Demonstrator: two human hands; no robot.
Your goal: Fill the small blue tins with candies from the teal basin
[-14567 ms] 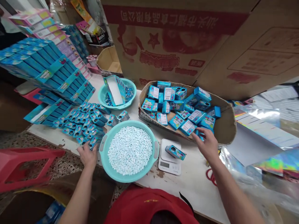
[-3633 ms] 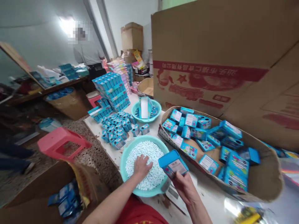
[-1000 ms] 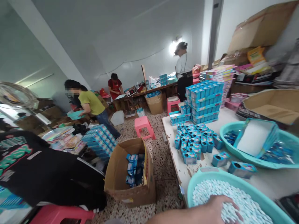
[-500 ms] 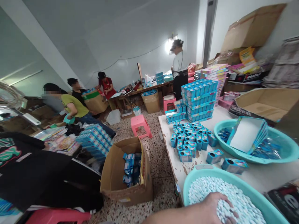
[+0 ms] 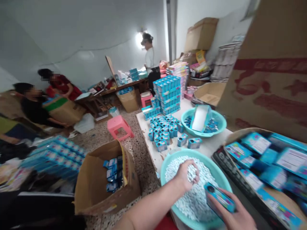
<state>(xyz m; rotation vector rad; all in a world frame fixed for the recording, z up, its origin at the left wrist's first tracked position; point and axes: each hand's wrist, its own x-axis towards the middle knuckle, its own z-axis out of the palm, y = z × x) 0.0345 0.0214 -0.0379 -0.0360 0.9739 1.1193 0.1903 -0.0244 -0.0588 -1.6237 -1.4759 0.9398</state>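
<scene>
Left hand: here's your left hand (image 5: 185, 176) over the basin (image 5: 163, 174), fingers curled part-way into a loose cup, and there's a handful of white candies (image 5: 192, 199) sitting in it.
Right hand: and your right hand (image 5: 236, 212) has its fingers closed around the sides of a blue candy box (image 5: 218, 198), thumb and fingers pressed along its length, a narrow hold just as wide as the box.
Box in hand: it's tilted, its near end in your grip, its far end with the dark round hole facing your cupped hand; bright print runs along one side. It hangs over the right part of the basin; you can't tell from here whether it touches the candies below.
Candies: small, smooth and pale, heaped broadly across the turquoise basin.
Boxes standing by: just past the basin, two more holed boxes (image 5: 194, 143) on the white surface (image 5: 208, 145), and beyond them a tight cluster of boxes (image 5: 164, 129).
Right side: close to your right hand, a cut-down carton (image 5: 224, 158) full of jumbled blue boxes.
Behind: a second turquoise basin (image 5: 220, 117) carries folded card trays (image 5: 200, 117) and shiny blue packets (image 5: 212, 126).
</scene>
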